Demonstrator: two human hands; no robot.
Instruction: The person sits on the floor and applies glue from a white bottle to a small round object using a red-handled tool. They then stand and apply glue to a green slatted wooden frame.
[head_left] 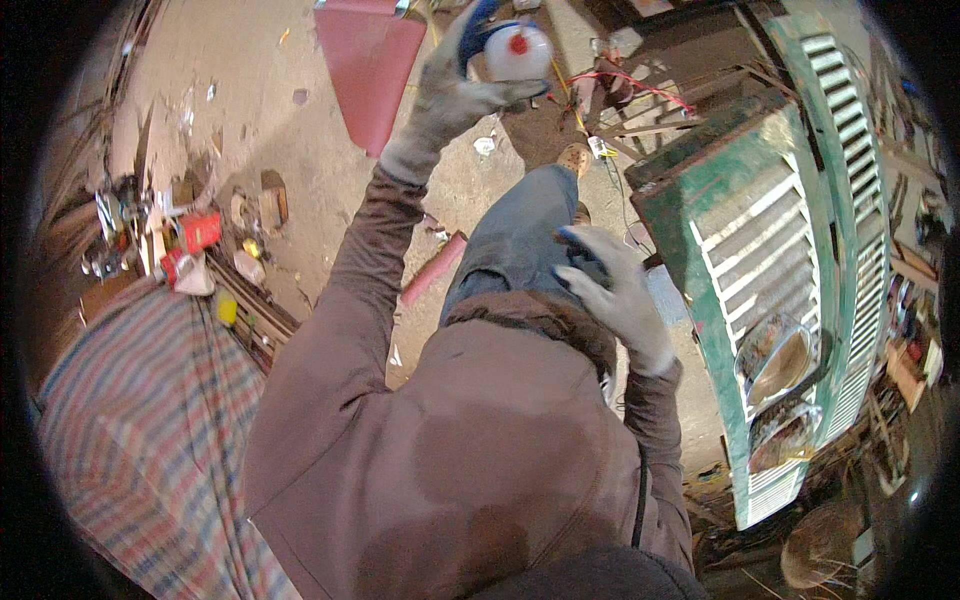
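Note:
My left hand [447,92], in a grey work glove with blue on its fingers, is stretched out to the top of the view. Its fingers wrap round a white bottle with a red cap [523,65], seen from above. Lower down, beside my right thigh, my right hand [618,290] wears the same sort of glove. The right fingers are bent a little and spread apart, with nothing visible in them.
On the right lean green louvred shutters [665,215], with bowls [775,355] resting on them. A dark red panel [368,70] is ahead on the left. Striped cloth [150,430] covers something at left, below scattered tools and a red box [200,232]. Cords and debris lie ahead.

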